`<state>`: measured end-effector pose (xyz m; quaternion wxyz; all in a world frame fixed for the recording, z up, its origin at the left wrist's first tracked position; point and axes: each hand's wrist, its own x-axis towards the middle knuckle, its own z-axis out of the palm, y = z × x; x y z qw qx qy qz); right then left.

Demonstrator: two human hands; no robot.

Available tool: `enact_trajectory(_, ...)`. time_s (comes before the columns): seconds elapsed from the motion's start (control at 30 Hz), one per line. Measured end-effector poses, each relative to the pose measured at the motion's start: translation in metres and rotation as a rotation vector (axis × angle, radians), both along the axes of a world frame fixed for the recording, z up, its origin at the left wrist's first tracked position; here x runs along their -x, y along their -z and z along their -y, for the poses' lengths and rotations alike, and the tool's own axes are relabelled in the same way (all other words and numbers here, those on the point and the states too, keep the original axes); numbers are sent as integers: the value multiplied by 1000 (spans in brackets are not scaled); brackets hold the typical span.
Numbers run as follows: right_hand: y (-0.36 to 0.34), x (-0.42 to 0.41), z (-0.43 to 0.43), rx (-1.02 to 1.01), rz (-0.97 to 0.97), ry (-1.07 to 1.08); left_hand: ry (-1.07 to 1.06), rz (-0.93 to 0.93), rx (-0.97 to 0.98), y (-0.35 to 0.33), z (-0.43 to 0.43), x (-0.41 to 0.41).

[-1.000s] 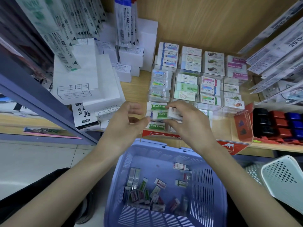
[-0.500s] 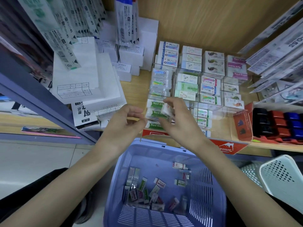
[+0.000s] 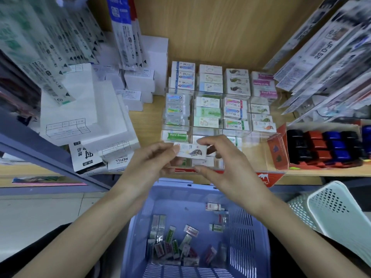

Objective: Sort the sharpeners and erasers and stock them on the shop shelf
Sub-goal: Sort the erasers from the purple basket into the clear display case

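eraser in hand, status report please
Left hand, right hand both pinching one eraser. Held at shelf front, basket below. Nothing blocking.

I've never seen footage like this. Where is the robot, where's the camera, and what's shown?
There is no robot: a person wears one wide-angle camera on the head, looking down at their bare hands. The left hand and right hand together hold a white eraser above a blue basket of loose wrapped erasers. Behind, on the wooden shelf, a clear divided tray holds sorted erasers; white boxes stand left, a red box of black, red and blue items right.
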<state>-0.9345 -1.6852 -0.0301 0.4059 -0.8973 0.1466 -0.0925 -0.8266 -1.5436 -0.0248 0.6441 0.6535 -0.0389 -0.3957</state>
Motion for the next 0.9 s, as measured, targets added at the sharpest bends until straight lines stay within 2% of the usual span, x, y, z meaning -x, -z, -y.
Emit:
enact_trajectory(0.17,4,0,21,454,146,67,21,39,52,-2,17,5)
enact_trajectory(0.23,-5,0,42,489,158,153,79,144,28,-2,27,8)
enact_trajectory(0.33,-18,-2,93,429,83,389,151,417,-78,2,34,12)
enact_trajectory(0.4,-19,-2,127,465,-2,460,189,767,-261,10,32,12)
enact_trajectory(0.47,-16,0,147,510,-91,464,265,1117,-530,26,29,11)
enact_trajectory(0.5,-14,1,154,519,-126,465,310,1160,-629,33,28,11)
enact_trajectory(0.6,-11,2,167,549,-223,435,439,969,-764,40,25,10)
enact_trajectory(0.63,-11,1,170,553,-259,400,463,962,-774,42,25,11)
enact_trajectory(0.77,-6,3,177,535,-329,266,443,1076,-769,54,23,10)
enact_trajectory(0.9,-1,8,176,488,-340,268,365,1236,-772,73,23,9)
